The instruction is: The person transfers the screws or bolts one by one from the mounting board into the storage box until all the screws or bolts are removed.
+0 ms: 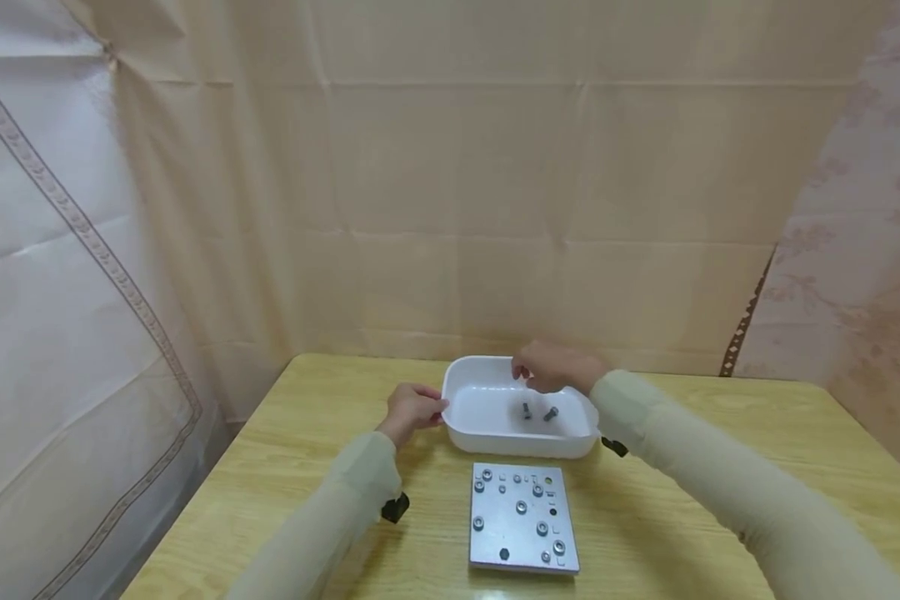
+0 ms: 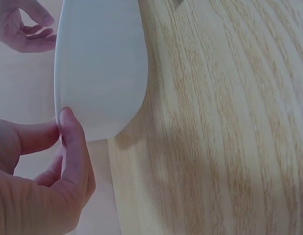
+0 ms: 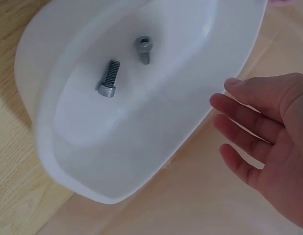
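Note:
A white plastic tray [image 1: 487,437] stands near the table's far edge. Inside lie two socket-head bolts; one bolt [image 3: 110,79] rests on its side and the other bolt [image 3: 144,49] points its head at the right wrist camera. My left hand [image 1: 414,407] pinches the tray's left rim between thumb and fingers, as the left wrist view shows close up. Over the tray's back rim hovers my right hand [image 1: 558,367], its fingers [image 3: 244,120] loosely bent with nothing between them. In front of the tray lies a metal plate [image 1: 498,533] fitted with several bolts.
Both items stand on a wooden table [image 1: 330,467]. A beige cloth [image 1: 450,208] hangs right behind its far edge, with a white cloth [image 1: 60,292] at the left and a flowered one [image 1: 855,250] at the right. Dark holes [image 1: 552,512] show in the metal plate.

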Available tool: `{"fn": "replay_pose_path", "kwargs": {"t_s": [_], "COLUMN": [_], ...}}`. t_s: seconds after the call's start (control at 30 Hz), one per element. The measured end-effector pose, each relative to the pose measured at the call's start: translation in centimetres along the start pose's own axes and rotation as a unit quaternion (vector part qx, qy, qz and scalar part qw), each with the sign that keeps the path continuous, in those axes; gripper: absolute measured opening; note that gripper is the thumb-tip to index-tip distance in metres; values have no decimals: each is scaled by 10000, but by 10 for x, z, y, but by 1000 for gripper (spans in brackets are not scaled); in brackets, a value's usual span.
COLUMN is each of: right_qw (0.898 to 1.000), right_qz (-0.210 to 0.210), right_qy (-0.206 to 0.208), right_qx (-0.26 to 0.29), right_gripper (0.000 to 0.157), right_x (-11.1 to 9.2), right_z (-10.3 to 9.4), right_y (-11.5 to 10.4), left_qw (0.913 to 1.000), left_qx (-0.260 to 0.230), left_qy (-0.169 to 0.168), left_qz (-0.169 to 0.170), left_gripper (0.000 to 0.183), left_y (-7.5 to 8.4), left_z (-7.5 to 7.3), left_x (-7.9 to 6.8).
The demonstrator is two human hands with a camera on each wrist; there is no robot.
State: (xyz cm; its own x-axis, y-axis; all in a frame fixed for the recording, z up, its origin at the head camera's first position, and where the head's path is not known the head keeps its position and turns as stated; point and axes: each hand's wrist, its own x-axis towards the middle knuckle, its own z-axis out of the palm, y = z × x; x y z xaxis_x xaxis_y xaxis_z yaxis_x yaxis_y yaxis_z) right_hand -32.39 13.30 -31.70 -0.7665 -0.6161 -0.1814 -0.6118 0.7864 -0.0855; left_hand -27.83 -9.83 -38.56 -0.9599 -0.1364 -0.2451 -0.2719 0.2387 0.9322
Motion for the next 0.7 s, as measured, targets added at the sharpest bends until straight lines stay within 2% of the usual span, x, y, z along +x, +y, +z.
{"fn": "replay_pose_path", "kwargs": {"t_s": [0.13,0.27,0.33,0.47,0.7], "right_qw": [9991,9924,9891,9874,9811], "right_qz": [-306,-802,-915,-1025,-1262], "right_qy": [227,744,963,1138,1394], "right_qx": [-202,-566,-638,-397,-458], "right_gripper": [19,17,17,18,19], "right_x": [-11,-24,-32,-52,-77], "right_z": [0,4,8,18,28], "right_y": [-1,-2,-3,-9,-25], "left_qw": [10000,9998,9998,9996,9997], "left_qx": [4,-2,-5,-28,9], "left_qy": [15,38,38,12,3], "left_qz": [-92,-173,-197,-273,-256], "left_gripper": [20,21,21,22,22], "left_y": [1,3,4,3,3], "left_z": [2,2,2,2,1], "left_x": [-1,-2,-2,-2,-6]}}
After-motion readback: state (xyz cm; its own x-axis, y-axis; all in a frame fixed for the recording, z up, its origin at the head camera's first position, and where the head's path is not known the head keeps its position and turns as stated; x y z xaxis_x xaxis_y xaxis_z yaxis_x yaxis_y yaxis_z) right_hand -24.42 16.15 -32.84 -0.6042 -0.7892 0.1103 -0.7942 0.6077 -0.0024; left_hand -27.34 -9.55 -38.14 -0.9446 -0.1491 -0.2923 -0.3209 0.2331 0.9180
